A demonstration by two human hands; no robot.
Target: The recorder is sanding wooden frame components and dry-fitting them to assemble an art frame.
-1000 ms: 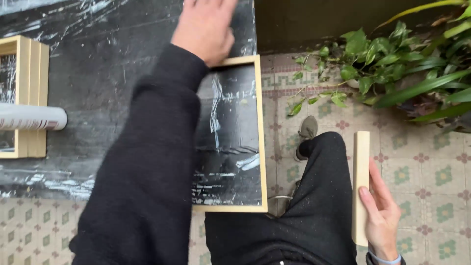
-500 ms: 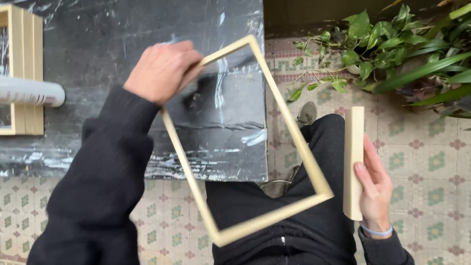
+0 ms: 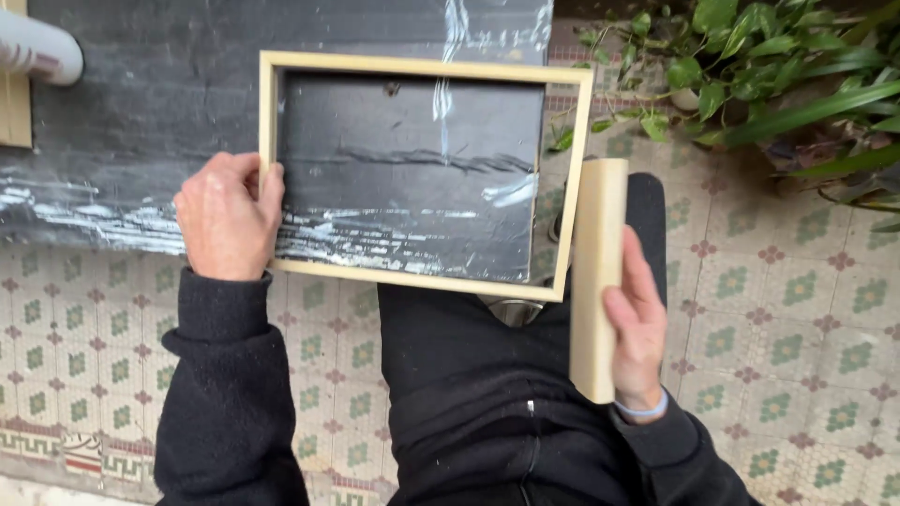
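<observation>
My left hand [image 3: 225,217] grips the left side of an empty light wooden frame [image 3: 412,67], holding it level in front of me above my lap. Through its opening I see the black plastic-covered sheet [image 3: 169,112] below. My right hand [image 3: 637,323] holds a pale wooden block [image 3: 595,272] upright, just right of the frame's right edge. Whether the block touches the frame I cannot tell. I wear black sleeves and black trousers.
The black sheet lies on a patterned tile floor [image 3: 806,309]. A white roll [image 3: 37,52] and part of another wooden frame [image 3: 13,108] sit at the far left. Green plants [image 3: 750,66] grow at the upper right. A shoe [image 3: 511,309] shows below the frame.
My left hand has lifted the frame off the black sheet, swung it from tilted to level and brought it closer. The right hand with the block has risen beside the frame.
</observation>
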